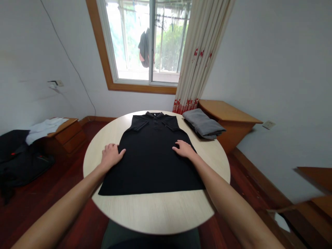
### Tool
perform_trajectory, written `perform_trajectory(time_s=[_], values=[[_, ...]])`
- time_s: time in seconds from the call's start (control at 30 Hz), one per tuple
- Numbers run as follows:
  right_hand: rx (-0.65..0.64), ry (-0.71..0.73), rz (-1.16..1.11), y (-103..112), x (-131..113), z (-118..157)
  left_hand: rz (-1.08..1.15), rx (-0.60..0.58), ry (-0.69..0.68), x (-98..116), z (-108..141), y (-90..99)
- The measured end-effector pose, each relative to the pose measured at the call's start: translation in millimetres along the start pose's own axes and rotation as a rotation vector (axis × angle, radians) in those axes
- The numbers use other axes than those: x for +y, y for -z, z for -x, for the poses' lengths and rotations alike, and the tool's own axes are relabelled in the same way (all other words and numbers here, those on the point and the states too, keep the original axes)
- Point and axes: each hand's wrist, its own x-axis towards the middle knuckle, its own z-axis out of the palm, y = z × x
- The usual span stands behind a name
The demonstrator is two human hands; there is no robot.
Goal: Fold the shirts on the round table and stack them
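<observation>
A black short-sleeved polo shirt [153,159] lies spread out on a round pale table [155,211], its collar toward the window and its hem toward me. My left hand [111,155] rests at the shirt's left edge, fingers apart, partly on the table and with the thumb on the cloth. On the right part of the shirt lies my right hand [183,149], palm down with its fingers spread. Neither hand grips anything. Folded grey cloth [203,123] sits at the table's back right, with darker cloth under it.
Behind the table are a window [150,41] and a long curtain [199,52]. A wooden cabinet [228,112] stands at the back right. At the left, a small drawer unit [70,136] bears white cloth [46,128], beside black bags [23,166] on the floor.
</observation>
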Motion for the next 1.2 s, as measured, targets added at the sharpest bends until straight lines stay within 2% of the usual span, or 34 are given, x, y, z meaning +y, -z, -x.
perform_trajectory(time_s=[0.17, 0.3, 0.37, 0.43, 0.5, 0.53, 0.57, 0.63, 0.67, 0.7, 0.73, 0.77, 0.83, 0.93, 1.0, 1.1, 1.2], values=[[-0.046, 0.100, -0.046, 10, -36, 17, 0.191, -0.131, -0.008, 1, 12, 28.2], [-0.069, 0.187, -0.134, 21, -54, 31, 0.593, -0.391, 0.110, 0, 25, 61.5], [-0.087, 0.245, -0.240, 24, -63, 34, 0.785, -0.480, 0.130, 9, 32, 77.7], [-0.102, 0.297, -0.384, 23, -74, 34, 0.868, -0.465, 0.063, 28, 38, 88.9], [-0.121, 0.308, -0.537, 20, -86, 32, 0.848, -0.414, -0.088, 54, 43, 92.1], [-0.134, 0.290, -0.611, 17, -91, 32, 0.815, -0.433, -0.180, 67, 44, 90.9], [-0.154, 0.258, -0.680, 14, -95, 32, 0.775, -0.511, -0.266, 78, 44, 88.1], [-0.206, 0.179, -0.784, 8, -100, 33, 0.697, -0.796, -0.392, 95, 34, 79.8], [-0.225, 0.149, -0.811, 5, -101, 35, 0.677, -0.927, -0.413, 99, 23, 75.1], [-0.237, 0.132, -0.818, 1, -102, 37, 0.670, -0.997, -0.396, 100, 8, 70.6], [-0.241, 0.128, -0.808, -1, -101, 38, 0.678, -0.980, -0.332, 100, -11, 66.2], [-0.232, 0.137, -0.786, -4, -100, 40, 0.694, -0.885, -0.241, 98, -33, 62.1], [-0.183, 0.180, -0.724, -9, -99, 43, 0.701, -0.591, 0.017, 92, -80, 54.0], [-0.123, 0.257, -0.645, -14, -100, 44, 0.685, -0.405, 0.196, 87, -145, 40.3], [-0.139, 0.294, -0.614, -15, -101, 44, 0.678, -0.370, 0.254, 88, -178, 30.1], [-0.203, 0.330, -0.590, -14, -102, 44, 0.679, -0.332, 0.307, 93, -214, 14.8], [-0.237, 0.357, -0.579, -14, -103, 45, 0.582, -0.222, 0.222, 96, -243, 1.9]])
